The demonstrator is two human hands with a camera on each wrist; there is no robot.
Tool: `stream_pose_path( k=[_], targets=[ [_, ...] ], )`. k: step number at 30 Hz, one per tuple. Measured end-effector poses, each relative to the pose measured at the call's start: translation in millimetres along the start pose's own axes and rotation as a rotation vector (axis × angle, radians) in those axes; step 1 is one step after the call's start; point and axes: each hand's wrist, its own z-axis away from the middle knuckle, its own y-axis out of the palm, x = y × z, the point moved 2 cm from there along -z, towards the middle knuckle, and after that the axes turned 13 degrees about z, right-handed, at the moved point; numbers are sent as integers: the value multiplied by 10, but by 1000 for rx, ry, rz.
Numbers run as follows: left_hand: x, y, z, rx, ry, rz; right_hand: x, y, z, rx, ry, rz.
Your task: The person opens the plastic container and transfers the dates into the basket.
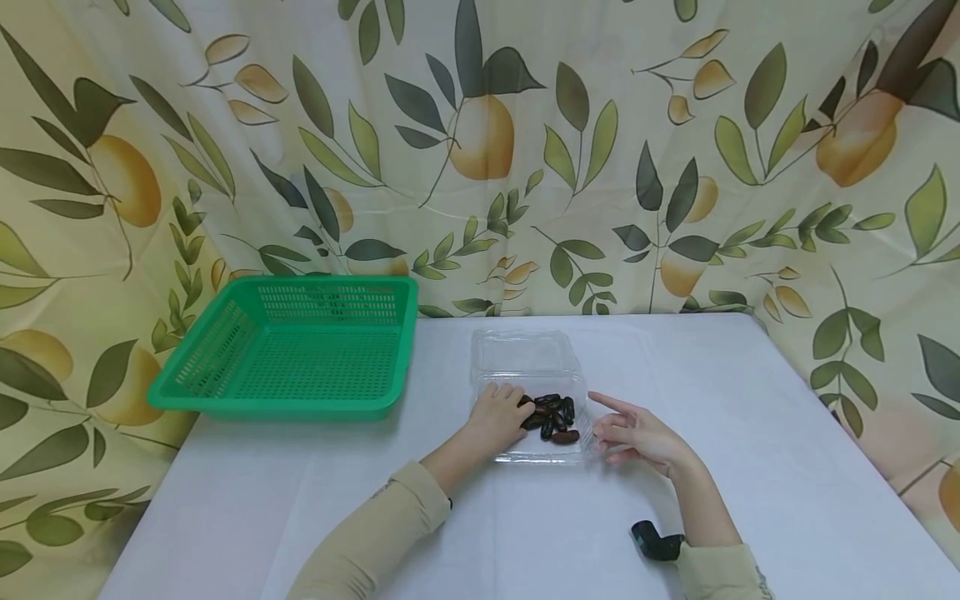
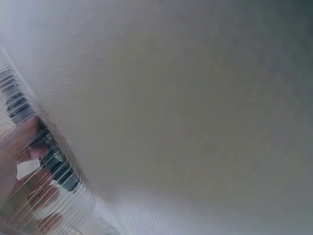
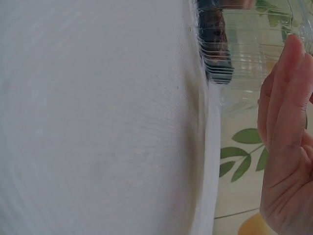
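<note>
A clear plastic clamshell container (image 1: 536,457) lies on the table with its lid (image 1: 523,352) folded back. Several dark brown dates (image 1: 555,417) sit in its base, mostly to the right. My left hand (image 1: 498,417) reaches inside at the left, thumb and fingers curled at a date (image 1: 527,402). Through the ribbed wall in the left wrist view, the left hand (image 2: 14,152) shows against dates (image 2: 58,169). My right hand (image 1: 637,433) is beside the container's right wall, index finger extended and the others loosely bent, holding nothing. In the right wrist view its fingertips are near the wall.
A green plastic basket (image 1: 292,404) with perforated sides stands at the table's back left. A black angled object (image 1: 654,542) is by the right wrist. The white-covered table (image 1: 570,533) ends at a curtain (image 1: 480,233) printed with fruit and leaves.
</note>
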Motion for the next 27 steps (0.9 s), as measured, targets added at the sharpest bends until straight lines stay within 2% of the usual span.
stream_pose_path(
  k=[11, 17, 21, 27],
  targets=[
    [5, 11, -12, -49, 12, 46, 4, -6, -2, 4, 1, -1],
    [10, -8, -20, -114, 17, 90, -7, -9, -4, -1, 4, 13],
    [29, -70, -23, -138, 9, 96, -7, -10, -1, -9, 4, 23],
    [95, -248, 20, -157, 7, 74, 8, -2, 3, -11, 4, 17]
  ],
)
